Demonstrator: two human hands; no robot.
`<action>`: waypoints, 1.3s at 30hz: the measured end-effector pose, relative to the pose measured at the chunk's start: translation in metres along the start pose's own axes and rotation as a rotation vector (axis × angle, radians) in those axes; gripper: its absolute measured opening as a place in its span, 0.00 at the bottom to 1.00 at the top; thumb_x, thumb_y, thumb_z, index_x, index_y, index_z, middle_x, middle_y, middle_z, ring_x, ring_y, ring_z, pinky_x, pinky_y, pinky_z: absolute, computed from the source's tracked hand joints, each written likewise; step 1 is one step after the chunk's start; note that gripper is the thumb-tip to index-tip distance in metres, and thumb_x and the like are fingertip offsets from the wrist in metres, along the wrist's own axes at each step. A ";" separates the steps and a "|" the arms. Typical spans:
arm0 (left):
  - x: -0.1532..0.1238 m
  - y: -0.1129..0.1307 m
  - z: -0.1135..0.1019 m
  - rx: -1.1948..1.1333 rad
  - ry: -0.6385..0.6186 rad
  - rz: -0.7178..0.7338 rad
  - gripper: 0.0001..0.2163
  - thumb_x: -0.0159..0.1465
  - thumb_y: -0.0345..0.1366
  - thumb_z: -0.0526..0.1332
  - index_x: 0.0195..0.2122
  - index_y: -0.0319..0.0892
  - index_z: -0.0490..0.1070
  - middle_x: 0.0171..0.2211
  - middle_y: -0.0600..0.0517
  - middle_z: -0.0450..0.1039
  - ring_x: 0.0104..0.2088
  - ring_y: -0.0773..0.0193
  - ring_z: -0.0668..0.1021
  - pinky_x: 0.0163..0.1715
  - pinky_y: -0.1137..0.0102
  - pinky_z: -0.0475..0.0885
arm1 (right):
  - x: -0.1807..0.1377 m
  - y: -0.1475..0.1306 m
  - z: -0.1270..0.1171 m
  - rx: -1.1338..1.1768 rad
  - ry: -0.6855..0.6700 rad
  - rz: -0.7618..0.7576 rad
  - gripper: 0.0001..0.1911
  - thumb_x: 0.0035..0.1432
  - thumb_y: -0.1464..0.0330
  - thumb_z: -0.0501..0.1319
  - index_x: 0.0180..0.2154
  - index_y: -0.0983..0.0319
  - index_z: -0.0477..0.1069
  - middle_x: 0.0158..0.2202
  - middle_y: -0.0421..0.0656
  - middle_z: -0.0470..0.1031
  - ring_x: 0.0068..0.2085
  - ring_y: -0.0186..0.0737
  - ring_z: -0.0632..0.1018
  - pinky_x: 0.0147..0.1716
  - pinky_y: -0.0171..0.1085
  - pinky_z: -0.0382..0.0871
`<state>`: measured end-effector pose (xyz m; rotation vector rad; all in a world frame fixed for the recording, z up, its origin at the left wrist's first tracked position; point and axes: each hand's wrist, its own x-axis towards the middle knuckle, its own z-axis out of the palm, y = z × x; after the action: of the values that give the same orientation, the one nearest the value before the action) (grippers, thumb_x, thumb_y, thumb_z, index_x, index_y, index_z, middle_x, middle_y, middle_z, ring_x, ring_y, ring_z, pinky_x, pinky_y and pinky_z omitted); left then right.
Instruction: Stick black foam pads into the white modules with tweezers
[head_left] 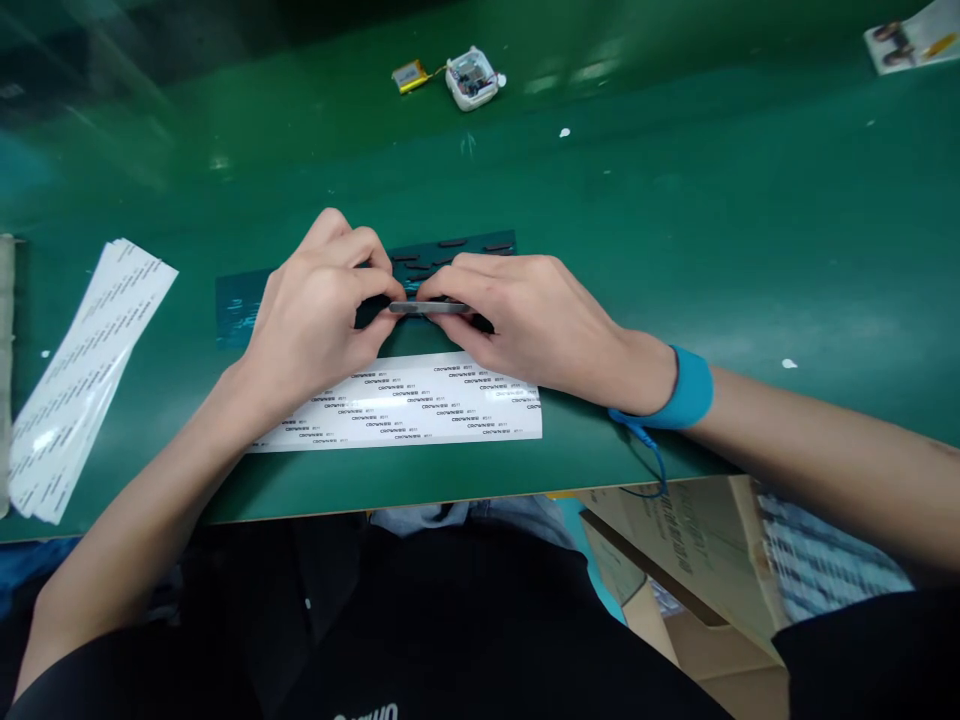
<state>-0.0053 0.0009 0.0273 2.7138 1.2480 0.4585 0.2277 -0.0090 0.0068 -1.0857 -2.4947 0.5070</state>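
Observation:
My right hand grips a pair of metal tweezers, whose tips point left. My left hand is closed in a pinch at those tips; whatever lies between its fingers is too small and hidden to name. Behind both hands lies a dark teal film strip, partly covered by them. Several small dark elongated pieces sit on its right part. Nearer to me, a white printed adhesive-backing sheet lies flat, its upper left under my left hand.
More white printed strips are fanned at the left. Farther back lie an opened white device and a small wired battery. A blue wrist strap trails a cord over the table's front edge. Cardboard boxes stand below.

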 end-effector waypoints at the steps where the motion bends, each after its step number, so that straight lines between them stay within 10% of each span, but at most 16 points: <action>1: 0.001 0.002 0.001 0.015 -0.011 -0.009 0.08 0.70 0.34 0.62 0.35 0.45 0.80 0.39 0.45 0.79 0.45 0.46 0.78 0.36 0.56 0.73 | 0.000 -0.001 0.000 -0.007 -0.006 0.005 0.14 0.74 0.67 0.53 0.49 0.61 0.77 0.42 0.47 0.80 0.39 0.44 0.76 0.34 0.40 0.57; 8: 0.005 0.002 0.008 -0.034 0.090 -0.002 0.04 0.60 0.27 0.65 0.30 0.42 0.73 0.36 0.45 0.77 0.44 0.47 0.77 0.39 0.56 0.71 | 0.000 0.000 0.001 -0.010 -0.033 -0.014 0.16 0.76 0.68 0.52 0.49 0.64 0.78 0.42 0.48 0.79 0.40 0.44 0.77 0.35 0.40 0.59; 13: 0.004 -0.019 0.010 -0.465 0.377 -0.032 0.05 0.63 0.26 0.67 0.33 0.43 0.79 0.33 0.52 0.79 0.28 0.67 0.72 0.28 0.65 0.66 | 0.000 0.003 0.001 0.052 0.090 -0.102 0.14 0.76 0.66 0.56 0.49 0.66 0.78 0.40 0.47 0.80 0.36 0.40 0.75 0.35 0.39 0.61; 18: 0.003 0.004 0.018 -1.072 0.413 -0.150 0.06 0.69 0.37 0.72 0.34 0.46 0.81 0.35 0.52 0.78 0.35 0.65 0.78 0.35 0.65 0.75 | -0.002 -0.010 -0.003 0.436 0.297 -0.043 0.14 0.73 0.58 0.65 0.46 0.62 0.79 0.29 0.36 0.72 0.26 0.32 0.65 0.29 0.36 0.60; 25: 0.000 0.024 0.017 -0.841 0.511 -0.062 0.06 0.71 0.42 0.71 0.39 0.48 0.80 0.36 0.52 0.79 0.34 0.63 0.78 0.33 0.65 0.74 | 0.002 -0.014 -0.001 0.942 0.213 0.043 0.21 0.69 0.52 0.68 0.34 0.62 0.73 0.26 0.35 0.69 0.25 0.28 0.61 0.23 0.34 0.54; 32: 0.000 -0.012 0.018 -0.267 0.524 0.326 0.03 0.70 0.39 0.70 0.39 0.55 0.84 0.38 0.55 0.84 0.32 0.58 0.81 0.29 0.60 0.73 | 0.003 -0.006 -0.011 1.382 -0.227 0.126 0.21 0.71 0.53 0.67 0.39 0.66 0.74 0.26 0.33 0.66 0.21 0.23 0.57 0.18 0.32 0.48; 39: -0.004 0.003 -0.001 -0.199 0.397 0.172 0.08 0.71 0.35 0.65 0.38 0.56 0.82 0.36 0.55 0.85 0.36 0.54 0.81 0.32 0.56 0.73 | 0.002 -0.006 -0.017 0.983 -0.118 0.068 0.25 0.77 0.52 0.58 0.33 0.63 0.72 0.25 0.35 0.68 0.22 0.27 0.62 0.21 0.33 0.55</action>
<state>-0.0065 -0.0041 0.0281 2.6478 0.9758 1.1225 0.2311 -0.0084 0.0247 -0.7204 -1.8463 1.6116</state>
